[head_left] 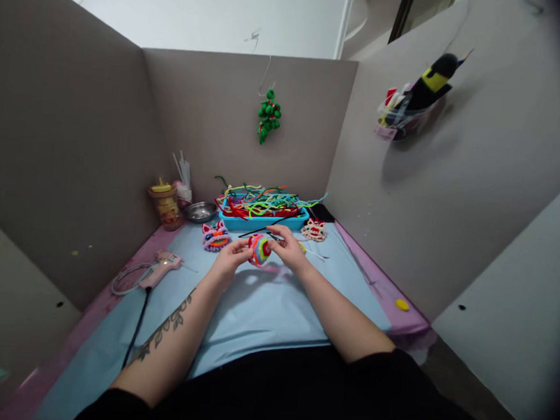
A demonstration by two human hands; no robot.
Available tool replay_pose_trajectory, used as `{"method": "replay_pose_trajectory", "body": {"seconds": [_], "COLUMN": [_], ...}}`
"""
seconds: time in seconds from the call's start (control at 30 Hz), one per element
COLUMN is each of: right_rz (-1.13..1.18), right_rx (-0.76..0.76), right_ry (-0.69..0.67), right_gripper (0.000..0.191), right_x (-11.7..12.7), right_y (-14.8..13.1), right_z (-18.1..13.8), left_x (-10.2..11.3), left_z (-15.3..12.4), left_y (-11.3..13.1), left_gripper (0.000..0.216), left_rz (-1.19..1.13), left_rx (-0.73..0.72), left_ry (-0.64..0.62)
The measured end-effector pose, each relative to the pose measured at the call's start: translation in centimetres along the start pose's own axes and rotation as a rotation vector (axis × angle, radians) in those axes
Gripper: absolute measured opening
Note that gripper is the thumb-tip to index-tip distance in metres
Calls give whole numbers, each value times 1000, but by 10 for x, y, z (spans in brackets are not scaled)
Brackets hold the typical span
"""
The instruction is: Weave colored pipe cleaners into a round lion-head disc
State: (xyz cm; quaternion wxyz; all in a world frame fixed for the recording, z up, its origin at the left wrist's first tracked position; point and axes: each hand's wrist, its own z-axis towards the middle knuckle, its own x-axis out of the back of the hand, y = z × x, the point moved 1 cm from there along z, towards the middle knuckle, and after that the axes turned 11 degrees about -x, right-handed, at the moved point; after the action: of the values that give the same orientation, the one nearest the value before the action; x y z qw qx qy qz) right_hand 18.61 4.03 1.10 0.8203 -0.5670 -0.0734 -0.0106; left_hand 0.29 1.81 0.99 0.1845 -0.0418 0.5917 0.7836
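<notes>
Between both hands, above the blue table cover, is a small rounded pipe-cleaner piece in bands of red, yellow, blue and pink. My left hand pinches its left side. On its right side my right hand grips it with thumb and fingers. Just beyond my left hand sits a lilac and red pipe-cleaner animal head. A cream and red animal head lies past my right hand. Dark thin sticks lie behind the hands, partly covered by them.
A blue basket full of coloured pipe cleaners stands at the back, beside a metal bowl and a lidded cup. At left lies a pink glue gun with its cord. Grey panels enclose three sides. A yellow disc lies at right.
</notes>
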Motion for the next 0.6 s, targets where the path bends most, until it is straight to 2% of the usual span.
{"method": "replay_pose_trajectory", "body": {"seconds": [0.07,0.17,0.3,0.43,0.53,0.6], "right_rz": [-124,-209,-221,-266,-410,-546], "right_rx": [96,126,120,173,237,262], "right_ry": [-4,-46,-30,82,10,-38], "right_gripper": [28,23,26,20,14,13], "right_x": [4,4,3,-1,-12,-21], "right_y": [-6,-9,-7,-9,-11,-12], "right_z": [-2,-2,-1,-4,-10,-15], "left_x": [0,0,3,9,13,14], "left_z": [-2,-2,2,8,11,11], "left_y": [1,2,-2,-8,-10,-12], "left_gripper": [47,51,49,25,10,6], "left_rz": [7,-24,-115,-217,-262,-277], "left_rx": [35,48,90,161,177,187], "left_ry": [-21,-5,148,317,379,377]}}
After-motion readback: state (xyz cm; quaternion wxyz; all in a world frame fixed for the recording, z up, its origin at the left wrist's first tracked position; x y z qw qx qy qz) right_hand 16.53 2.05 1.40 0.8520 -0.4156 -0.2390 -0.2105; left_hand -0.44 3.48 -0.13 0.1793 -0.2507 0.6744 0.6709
